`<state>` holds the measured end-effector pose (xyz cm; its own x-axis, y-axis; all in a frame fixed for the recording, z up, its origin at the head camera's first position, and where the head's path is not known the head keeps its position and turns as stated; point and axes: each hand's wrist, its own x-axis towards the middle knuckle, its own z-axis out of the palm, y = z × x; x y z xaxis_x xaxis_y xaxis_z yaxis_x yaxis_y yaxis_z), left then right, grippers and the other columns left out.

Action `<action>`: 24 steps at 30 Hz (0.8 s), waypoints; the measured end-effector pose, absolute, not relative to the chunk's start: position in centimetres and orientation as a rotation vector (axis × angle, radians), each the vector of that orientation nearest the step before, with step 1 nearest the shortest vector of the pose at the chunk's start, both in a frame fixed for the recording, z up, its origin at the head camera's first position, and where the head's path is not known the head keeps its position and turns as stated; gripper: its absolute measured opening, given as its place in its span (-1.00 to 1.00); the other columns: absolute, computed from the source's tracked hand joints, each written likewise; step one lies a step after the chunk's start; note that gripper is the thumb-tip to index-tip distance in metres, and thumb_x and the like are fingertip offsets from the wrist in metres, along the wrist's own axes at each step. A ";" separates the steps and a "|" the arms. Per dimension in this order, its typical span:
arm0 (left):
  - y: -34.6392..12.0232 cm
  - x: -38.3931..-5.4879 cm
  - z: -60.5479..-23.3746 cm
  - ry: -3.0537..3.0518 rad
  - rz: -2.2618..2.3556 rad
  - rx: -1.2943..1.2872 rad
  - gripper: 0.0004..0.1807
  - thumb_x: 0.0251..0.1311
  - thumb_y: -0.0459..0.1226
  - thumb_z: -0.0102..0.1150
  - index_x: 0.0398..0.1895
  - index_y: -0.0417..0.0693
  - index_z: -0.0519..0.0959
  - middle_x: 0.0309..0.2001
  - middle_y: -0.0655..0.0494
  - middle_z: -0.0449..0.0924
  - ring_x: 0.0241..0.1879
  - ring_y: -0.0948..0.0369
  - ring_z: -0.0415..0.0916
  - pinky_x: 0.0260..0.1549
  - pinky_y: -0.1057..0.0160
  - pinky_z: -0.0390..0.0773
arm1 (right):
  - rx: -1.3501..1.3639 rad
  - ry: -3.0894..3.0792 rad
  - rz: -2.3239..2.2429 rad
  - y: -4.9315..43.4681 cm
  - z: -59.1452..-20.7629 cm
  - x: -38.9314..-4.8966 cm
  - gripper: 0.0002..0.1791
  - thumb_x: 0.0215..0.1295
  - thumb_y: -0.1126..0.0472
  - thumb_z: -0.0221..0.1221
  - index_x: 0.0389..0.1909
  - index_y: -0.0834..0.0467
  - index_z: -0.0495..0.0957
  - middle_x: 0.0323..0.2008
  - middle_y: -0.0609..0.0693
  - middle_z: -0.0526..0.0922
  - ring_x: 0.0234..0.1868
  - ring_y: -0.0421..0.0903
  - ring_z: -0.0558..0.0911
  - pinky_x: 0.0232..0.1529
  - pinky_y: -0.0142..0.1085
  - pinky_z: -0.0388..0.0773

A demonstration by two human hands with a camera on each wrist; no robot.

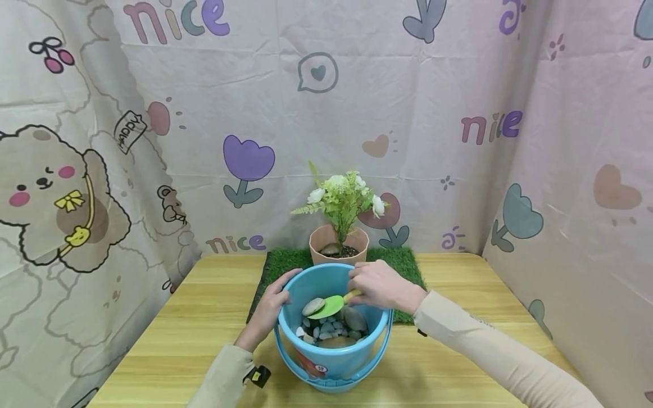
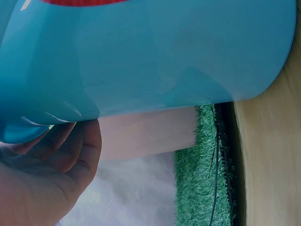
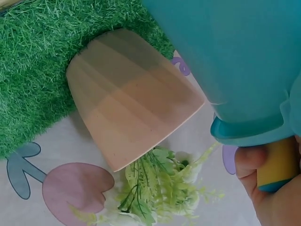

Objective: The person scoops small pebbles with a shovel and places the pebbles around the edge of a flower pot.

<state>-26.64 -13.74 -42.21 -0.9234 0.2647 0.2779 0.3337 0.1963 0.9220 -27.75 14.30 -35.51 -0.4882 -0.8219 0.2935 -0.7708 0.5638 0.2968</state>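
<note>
A blue bucket (image 1: 336, 362) stands upright on the table with pebbles and larger stones (image 1: 331, 328) inside it. My left hand (image 1: 270, 309) grips the bucket's left rim; in the left wrist view its fingers (image 2: 87, 150) lie against the outer wall. Above the stones, my right hand (image 1: 380, 286) holds a small toy shovel by its yellow handle (image 3: 280, 165). The shovel's green blade (image 1: 331, 306) slants down into the bucket, with a pale flat stone (image 1: 313, 306) at its tip. Whether that stone rests on the blade I cannot tell.
Behind the bucket, a pink flowerpot (image 1: 338, 255) holds white flowers (image 1: 344, 198) and a brown stone (image 1: 330, 249). It stands on a green turf mat (image 1: 403, 266). The bucket's handle (image 1: 374, 362) hangs down in front. Printed cloth (image 1: 433, 187) surrounds the wooden table (image 1: 194, 317).
</note>
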 end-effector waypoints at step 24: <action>-13.7 -26.9 -42.4 -2.379 -1.855 -0.600 -0.30 0.12 -0.43 -0.22 0.43 -0.02 0.30 0.39 -0.13 0.33 0.25 -0.12 0.38 -0.02 0.02 0.52 | 1.114 -2.376 0.027 16.2 -35.5 -27.1 -0.80 0.09 -0.14 0.35 -0.43 -0.11 0.71 -0.51 -0.24 0.47 -0.49 -0.29 0.32 -0.57 -0.51 0.16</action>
<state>-26.85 -13.67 -42.36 -0.9218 0.2614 0.2862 0.3413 0.1975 0.9190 -27.10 16.19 -35.48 -0.5323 -0.7133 0.4559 -0.7237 0.6628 0.1922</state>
